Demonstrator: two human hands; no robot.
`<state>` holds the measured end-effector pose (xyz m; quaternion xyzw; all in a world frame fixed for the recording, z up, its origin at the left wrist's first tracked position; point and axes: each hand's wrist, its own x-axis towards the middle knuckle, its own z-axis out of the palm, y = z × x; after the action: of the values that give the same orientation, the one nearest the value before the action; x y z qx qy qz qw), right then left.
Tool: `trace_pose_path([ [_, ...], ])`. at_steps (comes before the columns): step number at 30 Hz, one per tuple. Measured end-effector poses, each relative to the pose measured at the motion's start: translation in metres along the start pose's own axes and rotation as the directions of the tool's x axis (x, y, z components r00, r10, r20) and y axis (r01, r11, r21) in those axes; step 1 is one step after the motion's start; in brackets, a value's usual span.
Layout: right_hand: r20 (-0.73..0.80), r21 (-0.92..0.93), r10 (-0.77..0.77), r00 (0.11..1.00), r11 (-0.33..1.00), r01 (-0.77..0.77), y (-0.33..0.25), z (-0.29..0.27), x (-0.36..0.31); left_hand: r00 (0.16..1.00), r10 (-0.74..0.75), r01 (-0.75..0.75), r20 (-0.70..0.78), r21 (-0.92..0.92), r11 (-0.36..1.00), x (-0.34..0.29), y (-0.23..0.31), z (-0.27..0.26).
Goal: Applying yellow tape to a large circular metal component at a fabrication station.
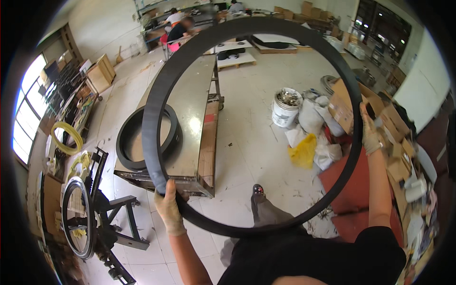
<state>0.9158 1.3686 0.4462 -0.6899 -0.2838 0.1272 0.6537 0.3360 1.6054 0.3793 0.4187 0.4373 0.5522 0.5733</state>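
A large black ring, flat-banded and rubber-like, is held up in front of me by both hands. Its lower left side lies in the grip of my gloved left hand, thumb over the band. On the right side, my gloved right hand is closed round the rim, some of its fingers hidden behind it. Through and beside the ring I see a metal-topped table. Several smaller black rings lie stacked at its near end, partly covered by the held ring.
A black stand with a round metal frame is at the left. Right of the table stand a white bucket of metal bits, sacks and a yellow bag. Cardboard boxes crowd the right side. People sit at the back.
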Motion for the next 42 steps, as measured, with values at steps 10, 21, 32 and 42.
trace_pose_path([
  [10, 0.088, -0.136, 0.189, 0.978, 0.975, -0.176, 0.035, 0.236, 0.390, 0.975, -0.092, 0.089, -0.201, -0.024, 0.996, 0.284, -0.038, 0.157],
  [21, 0.297, -0.383, 0.122, 0.947, 0.924, 0.001, 0.084, 0.572, 0.660, 0.907, -0.109, 0.109, -0.406, -0.023, 0.994, 0.578, -0.113, 0.225],
  [32, 0.531, -0.569, 0.464, 0.709, 0.815, -0.107, 0.269, 0.928, 0.835, 0.654, -0.235, 0.357, -0.720, 0.020, 0.934, 0.759, -0.244, 0.197],
  [42, 0.611, -0.697, 0.675, 0.414, 0.706, -0.125, 0.334, 1.089, 0.849, 0.597, 0.144, 0.732, -0.789, 0.609, 0.305, 0.792, -0.250, 0.170],
])
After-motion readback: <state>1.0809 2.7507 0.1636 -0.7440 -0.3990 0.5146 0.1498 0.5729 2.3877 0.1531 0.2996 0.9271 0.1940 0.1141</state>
